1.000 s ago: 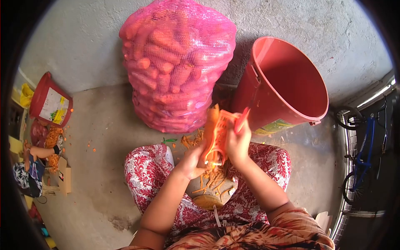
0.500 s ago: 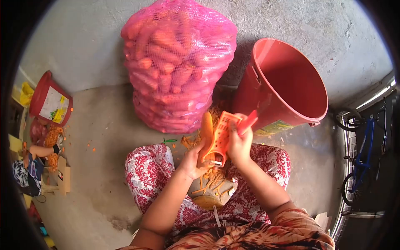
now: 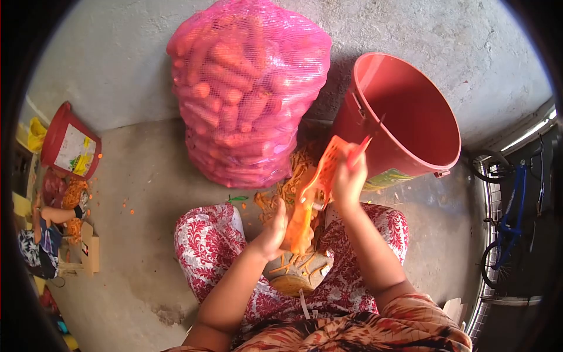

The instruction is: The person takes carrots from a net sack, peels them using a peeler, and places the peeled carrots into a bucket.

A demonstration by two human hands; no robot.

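In the head view, my left hand (image 3: pixel 274 236) holds a carrot (image 3: pixel 300 226) low between my knees, its thumb pointing up. My right hand (image 3: pixel 349 179) is closed around an orange perforated peeler (image 3: pixel 329 161) and something red and pointed, perhaps its handle. The peeler's lower end lies against the carrot. Below the carrot, orange peelings (image 3: pixel 302 263) lie on a round wooden surface (image 3: pixel 292 286). More peelings (image 3: pixel 267 203) are on the floor just beyond my hands.
A pink mesh sack (image 3: pixel 246 111) full of carrots stands ahead, with a tall red bin (image 3: pixel 346 120) to its right. Far left are another red bucket (image 3: pixel 73 146), a cardboard box (image 3: pixel 91 246) and another person (image 3: pixel 41 237). A blue bicycle (image 3: pixel 516 205) stands at right.
My right hand has moved up and right with the peeler. The carrot has swung from upright beside the peeler to lower down, under its end.
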